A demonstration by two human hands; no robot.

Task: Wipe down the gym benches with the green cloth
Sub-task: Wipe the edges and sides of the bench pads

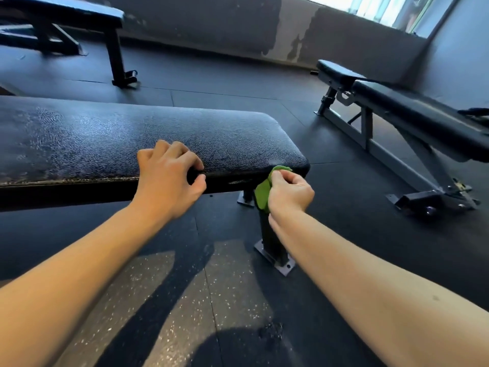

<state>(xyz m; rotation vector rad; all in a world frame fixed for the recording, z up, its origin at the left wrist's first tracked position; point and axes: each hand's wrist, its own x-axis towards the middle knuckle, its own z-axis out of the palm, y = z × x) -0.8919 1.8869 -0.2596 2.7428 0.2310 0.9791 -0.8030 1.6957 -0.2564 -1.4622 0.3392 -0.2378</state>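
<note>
We wipe the end corner of the near bench (105, 139), cloth bunched in our right hand (289, 192).

Our right fingers curl round the green cloth (262, 193), which presses the pad's side edge just left of them. Our left hand (169, 178) braces the pad, fingers curled on top, thumb against the edge. We judge the side edge is the step in hand. The next sweep runs toward our left fingers, which stand in its way. 2 benches wait: the adjustable bench (412, 112) beyond our right fingers, the far bench (66, 9) well beyond the left.
</note>
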